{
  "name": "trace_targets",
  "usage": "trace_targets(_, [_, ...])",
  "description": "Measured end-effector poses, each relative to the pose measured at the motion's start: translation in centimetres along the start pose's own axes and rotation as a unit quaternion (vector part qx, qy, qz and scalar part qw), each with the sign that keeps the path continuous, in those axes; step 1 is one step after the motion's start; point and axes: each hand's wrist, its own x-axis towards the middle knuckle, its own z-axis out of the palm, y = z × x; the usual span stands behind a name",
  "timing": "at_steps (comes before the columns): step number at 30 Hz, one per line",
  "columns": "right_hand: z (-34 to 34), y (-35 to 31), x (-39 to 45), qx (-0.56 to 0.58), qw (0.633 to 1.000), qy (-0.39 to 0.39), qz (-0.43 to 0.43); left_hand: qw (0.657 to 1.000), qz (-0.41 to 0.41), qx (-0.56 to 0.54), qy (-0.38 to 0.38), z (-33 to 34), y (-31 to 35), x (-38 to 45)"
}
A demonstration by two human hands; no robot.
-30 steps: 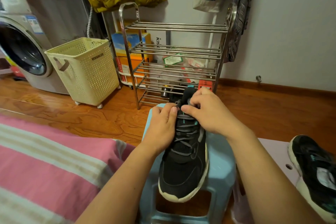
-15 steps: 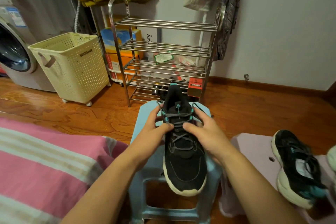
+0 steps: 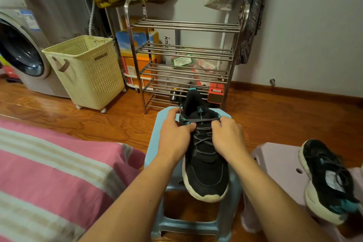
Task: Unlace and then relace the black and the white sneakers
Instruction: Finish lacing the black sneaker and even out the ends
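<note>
Black sneaker [image 3: 204,165] on stool [image 3: 157,139], toe toward camera; left hand [image 3: 174,133], right hand [image 3: 228,135] seemingly pinch lace [image 3: 202,119].

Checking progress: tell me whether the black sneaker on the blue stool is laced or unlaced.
Laced: grey laces criss-cross the black sneaker up to its top eyelets, where left hand and right hand pinch them.

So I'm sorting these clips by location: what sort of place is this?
Most likely a room in a home, used for laundry and storage. A washing machine stands beside a cream laundry basket, a steel shoe rack stands against the wall, and a striped bed cover lies at the near left.
</note>
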Motion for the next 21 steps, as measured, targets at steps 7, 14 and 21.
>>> trace_targets(7, [-2.0,2.3,-2.1,0.177,0.968,-0.171,-0.047,0.995,0.001,0.018,-0.097,-1.9,-1.4,-1.4])
trace_targets(14, [0.3,1.3,-2.2,0.043,0.997,-0.061,-0.016,0.994,-0.059,0.084,0.036,0.2,-1.9,-1.6])
trace_targets(21, [-0.4,1.7,-1.5,0.081,0.993,-0.081,-0.034,0.979,-0.005,0.192,0.063,0.6,-0.9,-1.7])
